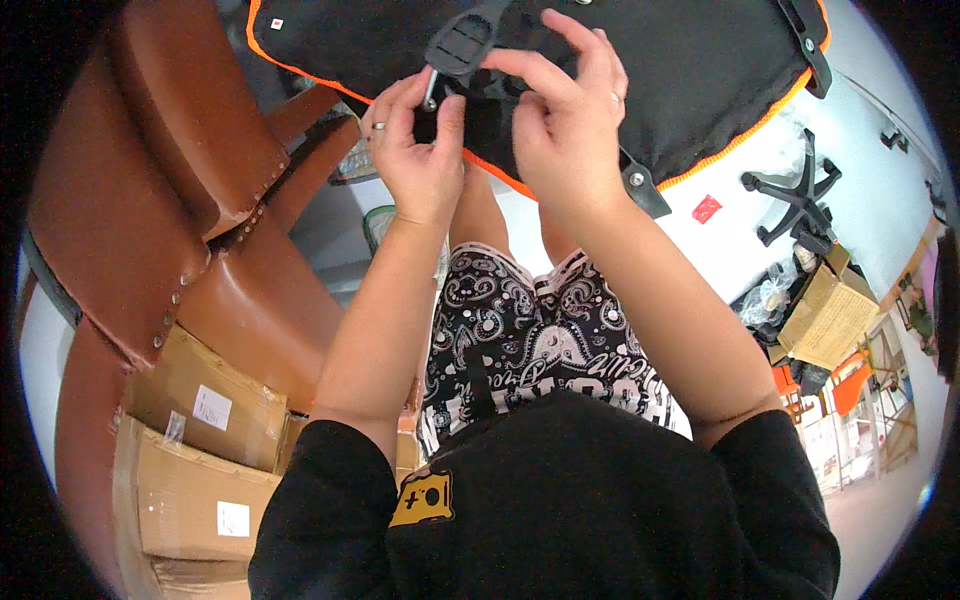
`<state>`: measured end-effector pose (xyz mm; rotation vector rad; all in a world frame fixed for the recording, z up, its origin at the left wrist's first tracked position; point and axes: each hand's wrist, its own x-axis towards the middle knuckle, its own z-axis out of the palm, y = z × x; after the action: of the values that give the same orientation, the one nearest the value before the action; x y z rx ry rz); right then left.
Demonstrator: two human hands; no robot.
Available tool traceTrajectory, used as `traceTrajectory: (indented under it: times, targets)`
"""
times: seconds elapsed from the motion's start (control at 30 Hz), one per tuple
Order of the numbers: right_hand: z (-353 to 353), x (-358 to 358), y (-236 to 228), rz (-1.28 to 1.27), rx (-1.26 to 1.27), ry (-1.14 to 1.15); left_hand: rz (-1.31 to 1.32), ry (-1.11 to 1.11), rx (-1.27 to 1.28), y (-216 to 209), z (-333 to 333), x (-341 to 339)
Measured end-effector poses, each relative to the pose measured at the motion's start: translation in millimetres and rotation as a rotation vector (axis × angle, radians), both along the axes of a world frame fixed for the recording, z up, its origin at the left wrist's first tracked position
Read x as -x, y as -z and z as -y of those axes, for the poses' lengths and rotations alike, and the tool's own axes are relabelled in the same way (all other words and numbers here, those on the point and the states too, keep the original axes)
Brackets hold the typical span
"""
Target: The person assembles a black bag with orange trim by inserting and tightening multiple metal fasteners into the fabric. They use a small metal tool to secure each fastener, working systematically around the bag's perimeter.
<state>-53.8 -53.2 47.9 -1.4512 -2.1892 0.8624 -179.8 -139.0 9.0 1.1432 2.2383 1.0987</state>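
My left hand (415, 150) is closed at its fingertips around the lower end of a black, rounded plastic piece (461, 42) with slots in its face. A short shiny metal pin (431, 90) shows between the fingers and thumb, below that piece. Close by on the right is my right hand (575, 115), its fingers apart and curved. The right index fingertip reaches to the edge of the plastic piece; whether it presses on it I cannot tell. Beneath both hands spreads a black fabric sheet (690, 95) with orange edging.
Black straps with metal studs (640, 185) hang at the sheet's edge. Brown leather-like seating (150, 130) stands at the left, above cardboard boxes (205, 490). To the right are a black star-shaped chair base (797, 190), an open carton (828, 312) and a red scrap (707, 209) on the floor.
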Motion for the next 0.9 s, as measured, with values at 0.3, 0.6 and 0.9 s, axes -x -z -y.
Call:
traceTrajectory:
  times: [0.3,0.6,0.9]
  targets:
    - [-19,-5,-4,0.277,-0.062,-0.337,0.081,0.288,0.112,-12,-25,-11]
    - [-88,-31,-1,0.385,0.051,-0.961,-0.037,0.458,0.108,-9,0,5]
    - [-89,-16,-1,0.325,-0.262,-1.119,-0.06,0.31,-0.027,40,33,-8]
